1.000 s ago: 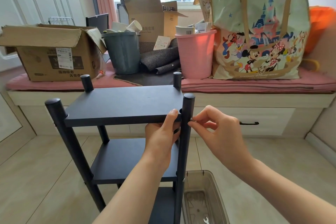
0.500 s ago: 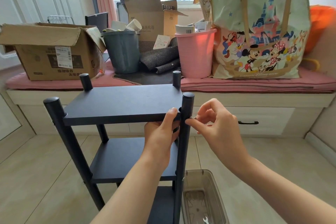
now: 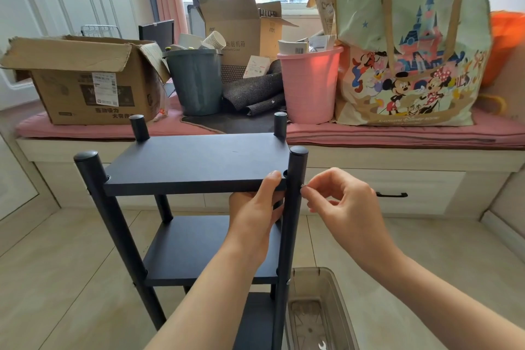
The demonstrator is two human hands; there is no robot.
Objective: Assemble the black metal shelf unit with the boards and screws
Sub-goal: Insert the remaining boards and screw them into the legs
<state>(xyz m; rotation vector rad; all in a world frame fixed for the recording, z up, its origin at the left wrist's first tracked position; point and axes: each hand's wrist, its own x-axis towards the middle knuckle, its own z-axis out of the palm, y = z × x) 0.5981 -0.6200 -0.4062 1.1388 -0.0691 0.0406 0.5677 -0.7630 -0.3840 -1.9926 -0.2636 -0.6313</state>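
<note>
Head view, left hand [image 3: 255, 213] gripping top board [image 3: 196, 162], right hand [image 3: 343, 207] pinching screw [image 3: 302, 186]

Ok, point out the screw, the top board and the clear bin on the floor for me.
screw [image 3: 302, 186]: head view, on its silver head against the front right post.
top board [image 3: 199, 159]: head view, on the middle of its upper face.
clear bin [image 3: 345, 318]: head view, on its right wall.

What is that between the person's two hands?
The shelf's near right black post stands between the left hand, gripping the top board, and the right hand, pinching a small screw against it. Head view.
</note>
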